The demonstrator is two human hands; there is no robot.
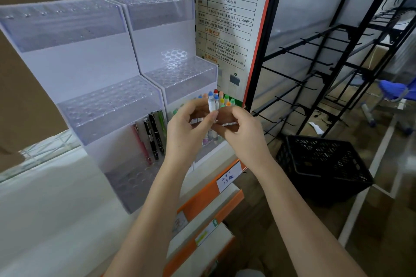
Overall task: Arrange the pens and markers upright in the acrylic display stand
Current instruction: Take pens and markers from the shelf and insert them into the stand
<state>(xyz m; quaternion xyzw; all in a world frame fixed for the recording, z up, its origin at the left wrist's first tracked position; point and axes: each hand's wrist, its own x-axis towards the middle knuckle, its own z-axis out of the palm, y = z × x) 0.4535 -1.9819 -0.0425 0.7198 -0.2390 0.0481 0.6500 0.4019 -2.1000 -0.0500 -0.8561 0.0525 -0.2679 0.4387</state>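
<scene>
A: Holding what, there at the centre of the frame?

B: One marker (211, 104), white barrel, blue cap on top. Pinched low on the barrel by the fingertips of the left hand (186, 132).

A: And the right hand (242, 139)?

B: Curled in close, thumb and forefinger right beside the same barrel. Gripping it or only steadying it: impossible to tell from here, with the fingers overlapping.

A: Lying which way, then?

B: Nearly upright already, cap up, long axis running straight up the frame, writing end hidden down behind the fingers. Sticking up out of the grip, not down from it.

A: Going where?

B: Probably into the lowest tier of the right-hand acrylic display stand (180, 29), just behind and below the hands. Already standing there, a cluster of markers (222, 98) with blue, red, orange and green caps, directly behind the held one and slightly right of centre.

A: So little turning needed?

B: Seemingly none. Needs only a short push away and down into a free hole, keeping the axis vertical. Nearer to that tier, by a little, the right hand; holding the barrel for certain, the left.

A: Anything else filled?

B: A few pens (150, 137), pink, black and green, upright in the bottom tier of the left-hand stand (67, 63), left of centre. Upper tiers of both showing bare holes.
</scene>
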